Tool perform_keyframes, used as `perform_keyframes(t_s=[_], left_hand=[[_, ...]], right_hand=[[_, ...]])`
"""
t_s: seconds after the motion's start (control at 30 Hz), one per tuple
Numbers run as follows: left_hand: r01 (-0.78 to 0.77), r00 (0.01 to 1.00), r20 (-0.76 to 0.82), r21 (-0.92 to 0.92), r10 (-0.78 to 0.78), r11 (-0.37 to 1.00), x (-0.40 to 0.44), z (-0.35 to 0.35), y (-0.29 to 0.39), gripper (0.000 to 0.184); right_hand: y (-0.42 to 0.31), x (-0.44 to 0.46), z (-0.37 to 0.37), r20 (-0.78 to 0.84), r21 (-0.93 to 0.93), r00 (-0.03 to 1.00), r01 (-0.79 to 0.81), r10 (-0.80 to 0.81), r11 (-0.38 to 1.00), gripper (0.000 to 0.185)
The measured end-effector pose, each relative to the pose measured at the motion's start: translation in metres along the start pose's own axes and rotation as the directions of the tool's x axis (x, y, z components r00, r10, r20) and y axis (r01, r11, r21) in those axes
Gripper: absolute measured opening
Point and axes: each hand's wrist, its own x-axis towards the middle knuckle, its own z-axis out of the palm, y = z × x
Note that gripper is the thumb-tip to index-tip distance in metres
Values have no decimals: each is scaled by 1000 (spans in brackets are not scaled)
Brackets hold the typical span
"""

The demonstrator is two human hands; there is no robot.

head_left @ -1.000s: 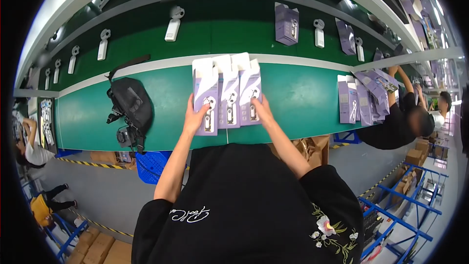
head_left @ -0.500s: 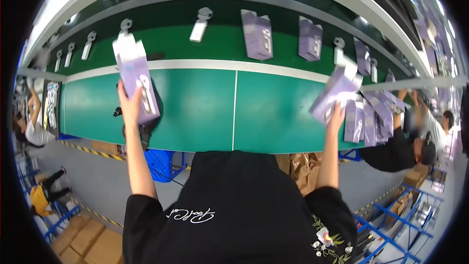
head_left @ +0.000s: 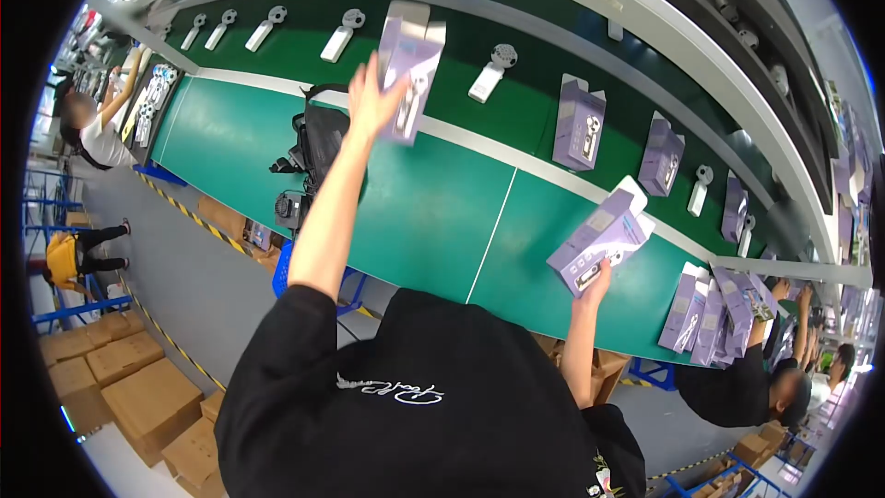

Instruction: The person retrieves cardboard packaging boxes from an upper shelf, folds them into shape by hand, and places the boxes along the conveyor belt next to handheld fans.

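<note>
My left hand grips an open-topped purple carton by its side, fingers behind and thumb at the front. That carton stands upright over the near edge of the dark green conveyor belt. Lower right, my right hand holds a second purple carton above the green table; it is tilted, with its end flaps open. What is inside either carton is hidden. Beyond my left hand, a white handheld device with a round head lies on the belt, and another such device is right of the carton.
A black bag lies on the table left of centre. More purple cartons stand on the belt and lie in a pile at the table's right end. Co-workers sit at both ends. A shelf frame spans above the belt.
My left hand has carried its carton up and away from me, from the table to the belt. The right-hand carton is still held, now more tilted. My view has turned, uncovering the black bag.
</note>
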Motion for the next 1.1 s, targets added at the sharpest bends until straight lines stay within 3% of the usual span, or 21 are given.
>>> perform_keyframes(t_s=[0.03,0.07,0.13,0.17,0.23,0.27,0.3,0.37,0.4,0.47,0.5,0.6,0.73,0.77,0.83,0.9,0.93,0.97,1.0,1.07,1.1], left_hand=[[-108,965,-214,208,153,972,26,-3,15,76],[-106,962,-227,200,152,974,43,-15,31,76],[-353,854,-410,-7,319,936,64,-42,55,57],[-346,851,-421,3,315,938,57,-46,63,57],[-121,985,20,-616,169,779,14,-48,80,39],[-40,972,143,-677,184,735,-23,-46,89,30],[-200,916,157,-621,370,758,-64,-16,69,34],[192,732,603,-629,316,753,-155,-11,81,76],[444,547,788,-559,283,700,-188,-17,82,91],[581,551,785,-605,283,544,-243,0,73,95],[582,557,784,-604,275,544,-244,3,62,95],[696,582,808,-554,92,457,-258,-6,28,97],[673,726,644,-594,-241,442,-178,-45,-46,96],[545,828,498,-609,-257,576,-147,-64,-61,93],[460,885,372,-606,-281,649,-85,-89,-97,91],[294,943,309,-586,-127,755,-12,-134,-101,92],[198,978,167,-559,-124,805,20,-130,-118,90],[123,990,-12,-426,-142,896,59,-113,-154,88],[148,988,-9,-202,-153,968,106,-118,-176,84],[38,929,-370,11,-31,999,153,-132,-184,77],[40,931,-363,2,-36,999,153,-134,-185,77]], right_hand=[[-16,-4,19,29,-50,999,19,-17,999,42],[-27,-8,35,58,-100,998,40,-34,994,42],[-35,-21,49,93,-101,993,77,-68,992,42],[-33,-30,51,118,-104,989,102,-90,989,43],[-20,-44,54,157,-111,983,118,-100,987,43],[-8,-51,54,203,-101,978,76,-55,992,43],[4,-58,56,248,-93,969,34,-10,995,43],[29,-71,70,299,-82,954,-9,33,997,43],[44,-80,79,334,-196,941,12,55,981,46],[62,-87,89,371,-311,924,34,88,950,48],[70,-87,95,441,-397,894,111,83,911,50],[79,-97,94,565,-559,816,269,122,784,52],[57,-108,108,590,-630,781,286,205,722,52],[56,-108,103,554,-650,799,239,235,721,51],[56,-108,94,525,-667,812,206,255,717,49],[61,-108,89,472,-675,843,159,257,720,48],[64,-109,87,469,-679,847,165,250,715,48],[68,-108,86,454,-676,850,133,268,725,48],[71,-108,84,440,-673,851,101,286,733,47],[75,-113,82,412,-673,859,61,305,737,46],[76,-115,83,436,-688,856,119,277,716,47]])
